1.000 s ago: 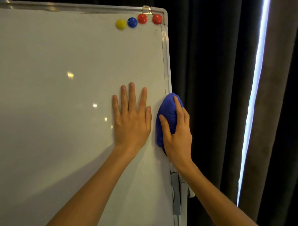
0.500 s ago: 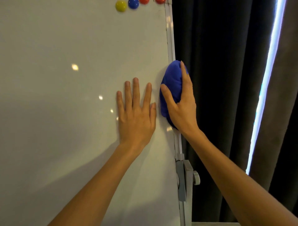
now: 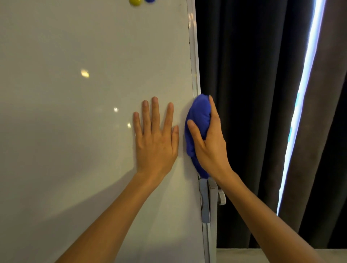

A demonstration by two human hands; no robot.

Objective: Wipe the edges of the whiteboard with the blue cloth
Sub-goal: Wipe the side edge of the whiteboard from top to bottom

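Note:
The whiteboard (image 3: 75,131) fills the left of the view, and its metal right edge (image 3: 193,56) runs top to bottom. My right hand (image 3: 212,144) grips the bunched blue cloth (image 3: 197,122) and presses it against that right edge, about halfway down. Part of the cloth is hidden under my palm. My left hand (image 3: 155,139) lies flat on the board surface just left of the cloth, fingers spread and pointing up, holding nothing.
A grey stand bracket with a knob (image 3: 210,199) sits on the edge just below the cloth. A yellow magnet (image 3: 135,2) and a blue magnet (image 3: 150,1) show at the top. Dark curtains (image 3: 253,112) hang to the right, with a bright light strip (image 3: 300,112).
My right hand first slid the cloth up the right edge, then back down to just above the bracket. The view tilted down, pushing the magnets off the top. My left hand stayed flat.

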